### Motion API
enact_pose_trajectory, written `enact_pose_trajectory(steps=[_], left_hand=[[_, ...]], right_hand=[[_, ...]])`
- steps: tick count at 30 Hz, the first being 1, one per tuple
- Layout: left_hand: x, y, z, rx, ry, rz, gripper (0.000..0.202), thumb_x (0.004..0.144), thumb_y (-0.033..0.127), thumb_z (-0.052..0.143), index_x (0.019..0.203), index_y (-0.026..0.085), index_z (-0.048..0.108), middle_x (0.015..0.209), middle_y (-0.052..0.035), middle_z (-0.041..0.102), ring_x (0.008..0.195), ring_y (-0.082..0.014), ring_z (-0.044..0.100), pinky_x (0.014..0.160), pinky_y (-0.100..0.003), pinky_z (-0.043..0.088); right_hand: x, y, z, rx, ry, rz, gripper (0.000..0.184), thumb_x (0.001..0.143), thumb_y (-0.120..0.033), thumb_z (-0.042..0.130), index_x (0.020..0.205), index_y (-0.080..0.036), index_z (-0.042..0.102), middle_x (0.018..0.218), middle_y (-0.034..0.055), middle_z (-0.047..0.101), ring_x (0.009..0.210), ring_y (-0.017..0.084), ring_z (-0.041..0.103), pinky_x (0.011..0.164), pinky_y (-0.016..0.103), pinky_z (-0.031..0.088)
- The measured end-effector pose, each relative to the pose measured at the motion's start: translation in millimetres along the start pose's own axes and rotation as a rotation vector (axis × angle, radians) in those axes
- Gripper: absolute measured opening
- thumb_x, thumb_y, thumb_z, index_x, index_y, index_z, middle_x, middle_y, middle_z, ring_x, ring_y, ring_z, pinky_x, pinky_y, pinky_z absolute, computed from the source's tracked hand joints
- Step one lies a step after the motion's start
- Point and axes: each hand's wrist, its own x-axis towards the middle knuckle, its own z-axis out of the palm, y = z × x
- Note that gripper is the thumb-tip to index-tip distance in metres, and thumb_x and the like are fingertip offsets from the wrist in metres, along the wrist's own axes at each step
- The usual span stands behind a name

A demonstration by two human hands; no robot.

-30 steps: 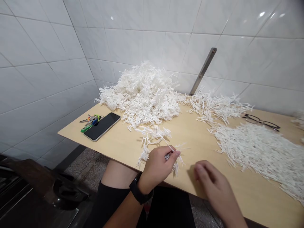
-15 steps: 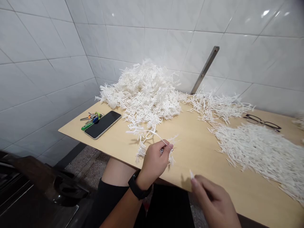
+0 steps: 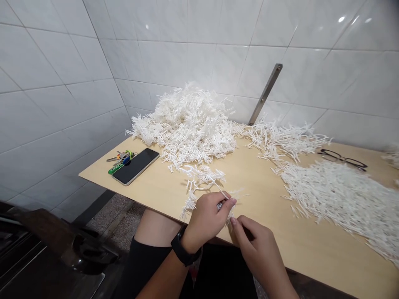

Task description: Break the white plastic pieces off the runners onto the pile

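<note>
My left hand [image 3: 207, 218], with a black watch on its wrist, is closed on a white branched plastic sprig [image 3: 201, 182] near the table's front edge. The sprig trails up and to the left from the fingers. My right hand [image 3: 254, 245] is just to the right, its fingertips pinched at the sprig's lower tip beside my left thumb. A tall heap of the same white sprigs [image 3: 190, 120] lies behind, against the wall. A flat spread of loose white sticks [image 3: 339, 199] lies to the right.
A black phone [image 3: 135, 166] and a bunch of keys [image 3: 120, 158] lie at the left corner of the wooden table [image 3: 268, 199]. Glasses [image 3: 343, 158] rest at the back right. A metal bar [image 3: 264, 93] leans on the tiled wall. My knee shows under the table edge.
My right hand swung away to the lower right with a small white piece, then came back up to the sprig. My left hand rose a little and returned, still holding the sprig.
</note>
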Motion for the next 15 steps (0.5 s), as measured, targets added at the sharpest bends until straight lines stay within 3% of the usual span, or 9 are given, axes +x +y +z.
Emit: enact_pose_trajectory(steps=[7, 15], left_hand=[[-2, 1, 4.8, 0.033, 0.107, -0.076, 0.031, 0.095, 0.031, 0.047, 0.071, 0.019, 0.063, 0.069, -0.0004, 0.065, 0.067, -0.0151, 0.058, 0.065, -0.025, 0.038], [-2, 0, 7.9, -0.006, 0.090, -0.118, 0.029, 0.095, 0.031, 0.047, 0.071, 0.019, 0.060, 0.072, -0.0004, 0.067, 0.070, -0.0150, 0.059, 0.066, -0.025, 0.037]], right_hand=[[-7, -8, -5, 0.047, -0.022, -0.103, 0.042, 0.096, -0.038, 0.043, 0.058, -0.021, 0.032, 0.051, -0.0042, 0.037, 0.049, 0.011, 0.037, 0.048, 0.023, 0.030], [-14, -10, -1, 0.189, -0.029, 0.007, 0.044, 0.096, -0.040, 0.043, 0.058, -0.022, 0.030, 0.055, -0.0040, 0.028, 0.048, 0.011, 0.033, 0.045, 0.022, 0.030]])
